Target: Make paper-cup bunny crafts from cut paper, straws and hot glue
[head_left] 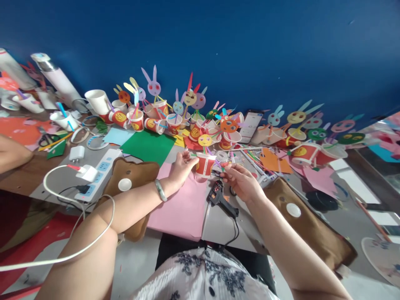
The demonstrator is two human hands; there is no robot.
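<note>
A red paper cup (204,165) with a yellow paper face (205,141) rising from it stands over the pink paper (179,204). My left hand (181,170) is closed at the cup's left side, thumb and fingers against it near a short green strip. On the other side, my right hand (240,178) pinches something small by the cup; a bit of red shows at the fingertips, but I cannot make out what it is. Just below that hand lies a black glue gun (222,201), its cord running toward the table edge.
Decorated cups with paper animal faces (154,87) line the blue wall. A phone (251,126) leans among them. Brown hot-water bags (134,173) flank my arms. A power strip (103,173) and white cable (46,183) lie left. Another person's arm (12,154) shows at far left.
</note>
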